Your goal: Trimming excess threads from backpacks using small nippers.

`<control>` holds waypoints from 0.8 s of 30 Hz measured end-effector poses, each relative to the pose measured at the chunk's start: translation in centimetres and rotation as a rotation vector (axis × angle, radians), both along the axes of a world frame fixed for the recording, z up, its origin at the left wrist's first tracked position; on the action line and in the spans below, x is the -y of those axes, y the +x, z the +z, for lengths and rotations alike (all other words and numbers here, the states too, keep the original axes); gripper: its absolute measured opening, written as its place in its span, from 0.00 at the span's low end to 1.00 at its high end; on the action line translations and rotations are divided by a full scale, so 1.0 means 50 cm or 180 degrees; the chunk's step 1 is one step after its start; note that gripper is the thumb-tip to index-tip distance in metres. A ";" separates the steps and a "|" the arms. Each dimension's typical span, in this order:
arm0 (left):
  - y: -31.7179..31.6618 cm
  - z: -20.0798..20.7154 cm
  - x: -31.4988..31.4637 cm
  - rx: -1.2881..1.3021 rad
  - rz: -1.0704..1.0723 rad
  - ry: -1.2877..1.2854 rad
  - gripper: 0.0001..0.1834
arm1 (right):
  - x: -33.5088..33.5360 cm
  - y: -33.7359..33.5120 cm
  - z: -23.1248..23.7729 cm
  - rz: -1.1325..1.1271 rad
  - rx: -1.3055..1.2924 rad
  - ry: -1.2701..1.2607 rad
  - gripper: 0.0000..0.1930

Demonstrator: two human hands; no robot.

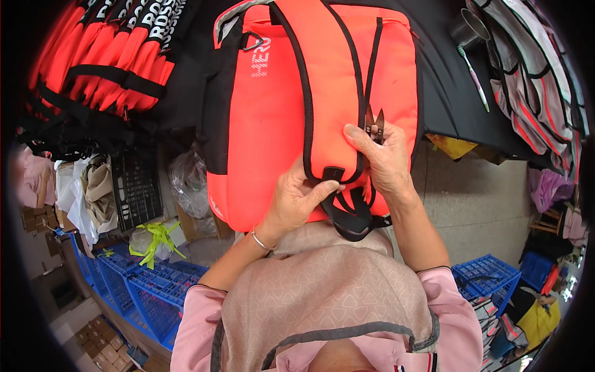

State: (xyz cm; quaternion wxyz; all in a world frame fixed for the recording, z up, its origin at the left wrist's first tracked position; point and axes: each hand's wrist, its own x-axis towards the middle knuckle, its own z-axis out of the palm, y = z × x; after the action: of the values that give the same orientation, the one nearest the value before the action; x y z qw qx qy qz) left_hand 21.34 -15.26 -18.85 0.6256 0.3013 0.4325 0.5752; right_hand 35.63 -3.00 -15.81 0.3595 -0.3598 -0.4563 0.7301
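Note:
A bright orange-red backpack (266, 136) with black side panels lies in front of me, partly over the table edge. One padded shoulder strap (333, 105) with black piping runs down its middle. My left hand (297, 201) pinches the strap's lower end at the black tab, thumb on top. In my right hand (384, 155) is a pair of small dark thread snips (375, 124), blades pointing away from me. That hand's thumb also presses on the strap's right edge. Black webbing (350, 220) hangs in a loop below the strap end.
At the far left lies a stack of orange-red straps (118, 68) with black webbing. A metal cup (470, 30) and a toothbrush (474, 77) sit on the black table cover (446, 93), near grey trimmed pieces (533, 80). Blue crates (155, 291) stand below on the left, another crate (486, 276) on the right.

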 end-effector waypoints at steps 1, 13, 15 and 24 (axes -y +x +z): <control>-0.002 0.002 -0.002 -0.1189 0.0252 0.0555 0.14 | 0.000 -0.001 0.000 0.0028 -0.0094 -0.0113 0.08; -0.038 0.014 -0.034 -0.3709 0.0654 0.1791 0.15 | -0.002 0.012 -0.032 0.0528 0.0927 -0.0234 0.11; -0.032 0.012 -0.042 -0.3514 0.0908 0.1793 0.17 | 0.006 0.031 -0.015 0.0293 0.1088 0.0179 0.14; -0.024 0.003 -0.053 -0.3206 0.0866 0.1376 0.15 | 0.066 0.074 0.036 -0.0400 0.2143 0.2741 0.10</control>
State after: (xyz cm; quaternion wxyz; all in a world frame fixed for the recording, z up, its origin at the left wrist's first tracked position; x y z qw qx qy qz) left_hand 20.14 -12.61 -18.72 0.1862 0.6013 0.5850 0.5113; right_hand 39.31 -6.31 -13.99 0.3513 -0.4203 -0.7813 0.2991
